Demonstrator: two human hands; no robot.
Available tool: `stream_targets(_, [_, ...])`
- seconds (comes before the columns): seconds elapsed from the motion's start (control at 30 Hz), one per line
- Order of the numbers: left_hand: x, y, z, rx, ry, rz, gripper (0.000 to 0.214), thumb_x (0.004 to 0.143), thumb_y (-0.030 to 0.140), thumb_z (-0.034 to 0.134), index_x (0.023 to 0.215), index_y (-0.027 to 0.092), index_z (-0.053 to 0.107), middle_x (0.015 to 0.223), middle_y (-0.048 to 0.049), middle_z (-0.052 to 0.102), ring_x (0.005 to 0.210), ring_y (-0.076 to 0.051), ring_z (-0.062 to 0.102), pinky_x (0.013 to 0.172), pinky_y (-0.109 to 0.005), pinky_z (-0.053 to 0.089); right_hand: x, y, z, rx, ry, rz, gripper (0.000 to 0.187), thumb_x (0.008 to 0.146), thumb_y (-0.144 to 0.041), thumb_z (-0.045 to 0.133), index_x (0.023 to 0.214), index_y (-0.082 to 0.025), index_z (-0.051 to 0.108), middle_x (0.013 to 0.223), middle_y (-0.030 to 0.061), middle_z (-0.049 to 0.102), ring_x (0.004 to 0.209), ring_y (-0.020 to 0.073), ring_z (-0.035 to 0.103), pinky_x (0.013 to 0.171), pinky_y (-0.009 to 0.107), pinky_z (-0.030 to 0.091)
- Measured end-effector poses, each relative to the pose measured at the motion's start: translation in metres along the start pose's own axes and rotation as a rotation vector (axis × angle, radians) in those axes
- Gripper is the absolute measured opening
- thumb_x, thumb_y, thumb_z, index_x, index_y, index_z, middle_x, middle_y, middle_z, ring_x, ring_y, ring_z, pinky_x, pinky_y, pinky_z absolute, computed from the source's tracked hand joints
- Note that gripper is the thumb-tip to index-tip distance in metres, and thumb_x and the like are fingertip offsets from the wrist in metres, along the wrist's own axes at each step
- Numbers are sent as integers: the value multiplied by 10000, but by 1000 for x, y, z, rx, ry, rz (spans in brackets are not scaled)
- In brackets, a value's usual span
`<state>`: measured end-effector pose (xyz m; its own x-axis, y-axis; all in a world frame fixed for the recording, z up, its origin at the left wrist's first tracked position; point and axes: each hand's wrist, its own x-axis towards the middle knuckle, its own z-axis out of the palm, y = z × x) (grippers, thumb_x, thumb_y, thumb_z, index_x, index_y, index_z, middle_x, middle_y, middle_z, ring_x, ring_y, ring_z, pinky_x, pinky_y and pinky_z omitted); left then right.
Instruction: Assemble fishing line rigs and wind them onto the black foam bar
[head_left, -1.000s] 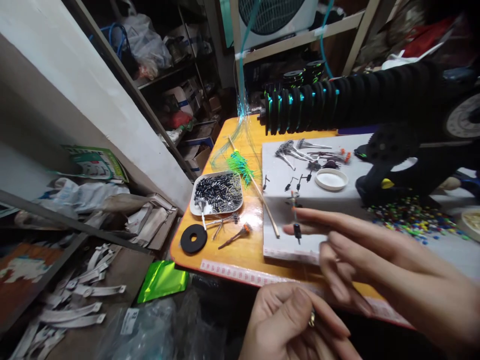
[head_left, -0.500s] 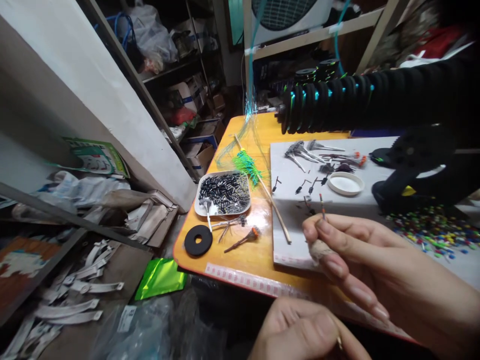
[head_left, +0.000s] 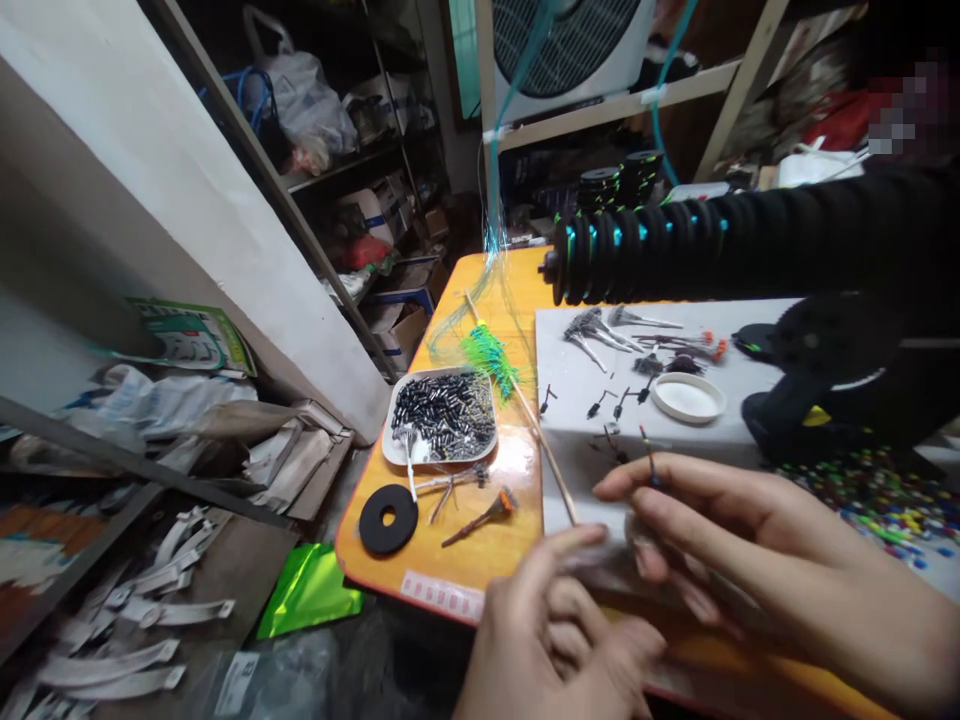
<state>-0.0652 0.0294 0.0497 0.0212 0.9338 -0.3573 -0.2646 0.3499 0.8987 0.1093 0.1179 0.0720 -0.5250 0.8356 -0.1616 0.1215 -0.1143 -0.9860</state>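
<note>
Dark, thin, orange-tipped stick (head_left: 647,452), near upright, in the right hand (head_left: 739,530), fingers narrowed, over a flat white board (head_left: 571,447). Left hand (head_left: 551,630) — thumb and index apart — contents cannot be told.

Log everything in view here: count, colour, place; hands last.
Table: one, yellow, centre
Board: one, white, on table
Tray: one, white, table left
Pieces: many, mostly black, in tray
Ring: one, black, near tray
Stick: one, tan, centre
Threads: many, greenish, at stick
Dish: one, white, on board
Bundles: several, greyish, on board
Beads: many, multicoloured, right
Spools: many, black, right
Fan: one, pale, back
Packet: one, green, lower left
Bags: several, whitish, left
Rod: one, dark, right of centre
Left hand: one, bare, lower centre
Right hand: one, bare, right
</note>
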Motion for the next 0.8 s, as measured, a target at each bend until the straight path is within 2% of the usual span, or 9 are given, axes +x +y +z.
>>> stream_targets(0.13, [24, 50, -4, 206, 148, 295, 375, 966, 410, 761, 1292, 235, 701, 877, 26, 644, 542, -53, 530, 527, -190, 442, 9, 6, -13, -750, 252, -444, 327, 1056, -489, 564, 1065, -234, 768, 896, 84, 855, 724, 232, 811, 631, 289, 652])
stream_targets(0.23, [59, 86, -2, 475, 197, 507, 475, 996, 339, 681, 1446, 213, 598, 945, 6, 648, 599, -103, 575, 597, -267, 487, 15, 14, -16, -949, 331, -588, 269, 1069, -349, 518, 1092, -229, 758, 946, 83, 875, 742, 251, 844, 635, 310, 677])
stream_targets(0.3, [83, 101, -2, 666, 195, 637, 354, 974, 291, 677, 1311, 184, 696, 850, 4, 642, 651, -160, 588, 705, -347, 502, 17, 20, -16, -1002, 349, -633, 272, 1081, -325, 498, 1046, -227, 749, 887, 63, 869, 694, 247, 840, 573, 310, 670])
stream_targets(0.37, [99, 106, -3, 730, 184, 707, 81, 924, 226, 715, 973, 196, 772, 753, -3, 627, 715, -208, 589, 786, -400, 494, 19, 23, -15, -1069, 370, -677, 296, 1099, -315, 468, 1008, -229, 737, 843, 42, 859, 645, 236, 829, 537, 317, 667])
stream_targets(0.43, [104, 103, -4, 720, 206, 783, 146, 897, 183, 723, 755, 216, 717, 750, -22, 605, 774, -237, 583, 837, -433, 489, 19, 25, -14, -1126, 395, -712, 316, 1112, -296, 438, 1019, -222, 731, 854, 42, 861, 637, 230, 828, 546, 322, 675])
stream_targets(0.57, [80, 85, -4, 563, 259, 936, 168, 984, 277, 697, 820, 239, 693, 996, -73, 661, 1060, -276, 634, 1005, -448, 496, 16, 24, -13, -1224, 436, -756, 323, 1107, -267, 414, 1069, -197, 727, 917, 82, 865, 678, 258, 838, 566, 372, 698])
stream_targets(0.67, [49, 75, 1, 96, 117, 840, 203, 1085, 373, 612, 952, 258, 714, 1052, -35, 742, 1138, -206, 704, 1045, -348, 535, 10, 26, -13, -1290, 448, -753, 323, 1089, -248, 411, 1112, -181, 726, 961, 112, 850, 689, 287, 835, 542, 442, 708])
stream_targets(0.73, [30, 68, 2, -279, -82, 597, 166, 1067, 423, 648, 1079, 295, 754, 959, 17, 759, 814, -115, 742, 860, -254, 592, 2, 31, -15, -1323, 452, -735, 332, 1082, -253, 418, 1180, -174, 725, 1046, 134, 843, 751, 302, 845, 563, 460, 718])
stream_targets(0.8, [16, 57, -2, -450, -226, 362, 253, 1026, 474, 698, 1236, 342, 751, 880, 45, 738, 478, -21, 545, 627, -195, 552, -9, 41, -16, -1339, 450, -685, 402, 1081, -268, 410, 1375, -204, 676, 1256, 149, 808, 901, 317, 854, 616, 460, 726])
